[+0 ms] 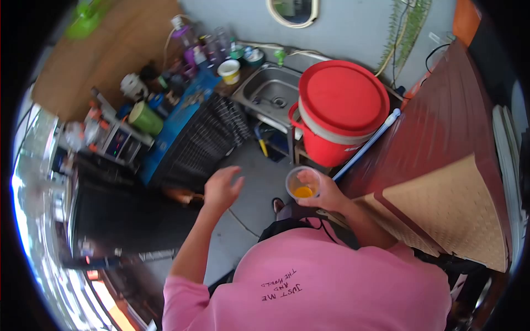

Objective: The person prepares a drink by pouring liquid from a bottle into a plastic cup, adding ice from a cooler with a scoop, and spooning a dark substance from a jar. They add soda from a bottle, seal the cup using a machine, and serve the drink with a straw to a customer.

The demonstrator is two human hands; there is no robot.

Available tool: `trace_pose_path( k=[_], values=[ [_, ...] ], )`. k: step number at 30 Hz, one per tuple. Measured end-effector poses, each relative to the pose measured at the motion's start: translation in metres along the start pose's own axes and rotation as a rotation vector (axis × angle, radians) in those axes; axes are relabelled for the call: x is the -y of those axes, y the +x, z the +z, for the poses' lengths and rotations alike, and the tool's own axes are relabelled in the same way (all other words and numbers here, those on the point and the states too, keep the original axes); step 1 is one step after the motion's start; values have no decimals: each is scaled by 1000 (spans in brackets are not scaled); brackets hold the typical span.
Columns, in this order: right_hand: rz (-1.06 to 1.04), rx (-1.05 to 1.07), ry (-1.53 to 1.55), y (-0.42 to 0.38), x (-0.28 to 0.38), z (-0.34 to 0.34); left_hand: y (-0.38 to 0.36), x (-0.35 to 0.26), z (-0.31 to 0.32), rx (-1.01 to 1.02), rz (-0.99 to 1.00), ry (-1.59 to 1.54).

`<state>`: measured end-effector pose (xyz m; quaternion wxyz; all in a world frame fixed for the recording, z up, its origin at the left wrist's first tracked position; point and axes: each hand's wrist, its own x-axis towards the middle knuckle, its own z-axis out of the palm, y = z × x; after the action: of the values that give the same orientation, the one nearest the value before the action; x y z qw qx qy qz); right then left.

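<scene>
A clear plastic cup (pixel 293 177) is in my right hand (pixel 329 193), whose fingers and thumb wrap around its side. Orange liquid (pixel 303 192) lies in the bottom of the cup. My left hand (pixel 223 187) is raised in the air to the left of the cup, holding nothing, with its fingers apart. Beneath both hands is the grey floor (pixel 251 171). Just beyond the cup stands a large red bucket (pixel 326 150) with a red lid (pixel 345 94).
A steel sink (pixel 256 88) stands beyond, with a white-and-yellow tub (pixel 229 71) beside it. On the left, a blue-topped counter (pixel 165 138) carries bottles, a green container (pixel 146 118) and other items. A pale blue pole (pixel 367 144) leans along brown panelling (pixel 414 132) at right.
</scene>
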<state>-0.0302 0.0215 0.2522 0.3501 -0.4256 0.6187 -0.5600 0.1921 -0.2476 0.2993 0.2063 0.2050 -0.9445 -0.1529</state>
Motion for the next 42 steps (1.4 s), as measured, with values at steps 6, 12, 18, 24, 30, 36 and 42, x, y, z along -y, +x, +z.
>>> trace_pose_path(
  k=[6, 12, 18, 24, 30, 36, 42],
  values=[
    [188, -364, 136, 3, -53, -17, 232, -52, 170, 16, 616, 140],
    [305, -819, 128, 33, -50, -18, 313, -28, 236, -70, 1032, 41],
    [298, -1029, 196, 72, -22, 0, 356, 14, 165, -26, 1179, -136],
    [200, -1204, 206, 109, -10, 36, 416, 69, 83, -70, 989, -685],
    [273, -1426, 33, 171, 3, 114, 486, 147, 46, 155, 261, -1385],
    [167, -1559, 135, 247, 11, 198, 553, 210, 29, 84, 298, -1606],
    [129, -1642, 124, 293, 15, 255, 587, 242, 13, 157, 324, -1674]
  ],
)
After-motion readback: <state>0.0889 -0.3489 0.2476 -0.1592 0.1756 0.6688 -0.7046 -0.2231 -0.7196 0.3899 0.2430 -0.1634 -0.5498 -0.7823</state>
